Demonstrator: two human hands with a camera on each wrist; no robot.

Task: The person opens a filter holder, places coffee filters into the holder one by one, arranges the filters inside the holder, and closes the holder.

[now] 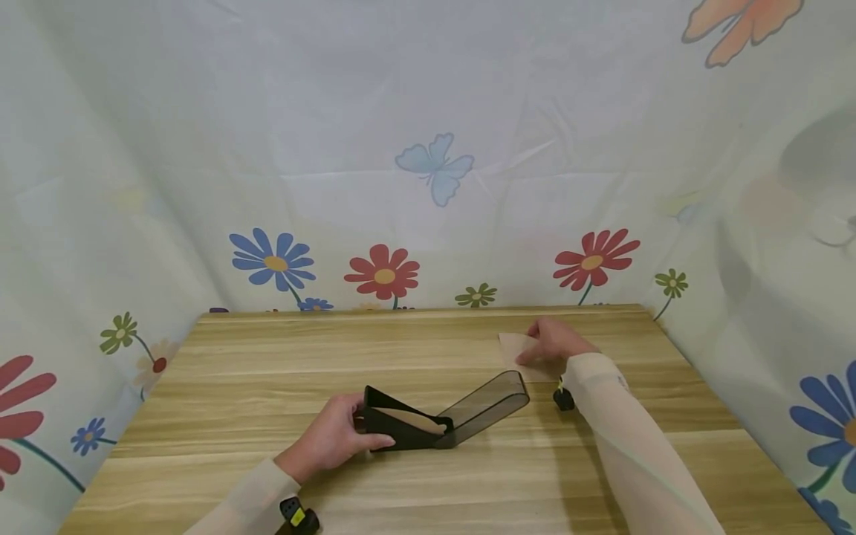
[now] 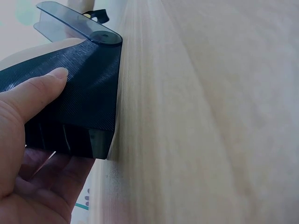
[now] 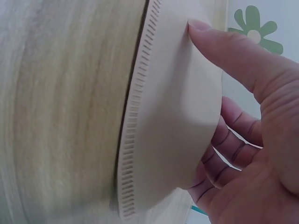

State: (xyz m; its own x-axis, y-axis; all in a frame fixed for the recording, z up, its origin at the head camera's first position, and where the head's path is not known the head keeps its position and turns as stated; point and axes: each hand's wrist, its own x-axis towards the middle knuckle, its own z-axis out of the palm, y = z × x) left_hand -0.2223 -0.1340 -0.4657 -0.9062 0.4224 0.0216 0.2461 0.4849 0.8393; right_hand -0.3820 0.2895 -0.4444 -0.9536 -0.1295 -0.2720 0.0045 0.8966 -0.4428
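My left hand (image 1: 337,437) grips the closed end of a black box (image 1: 409,432) with a clear smoky lid (image 1: 487,405) swung open to the right. In the left wrist view the thumb lies across the ridged side of the box (image 2: 88,93), with the fingers behind it. Tan paper (image 1: 408,417) shows inside the box. Farther back on the right, my right hand (image 1: 553,343) pinches a tan paper coffee filter (image 1: 513,346). A crimped edge runs along this filter (image 3: 159,121) in the right wrist view, and its body bows between thumb and fingers.
Both hands work over a wood-grain table (image 1: 281,357). A white curtain (image 1: 334,119) printed with flowers and butterflies hangs behind it and at both sides. Each wrist wears a small black device, such as the left device (image 1: 299,516).
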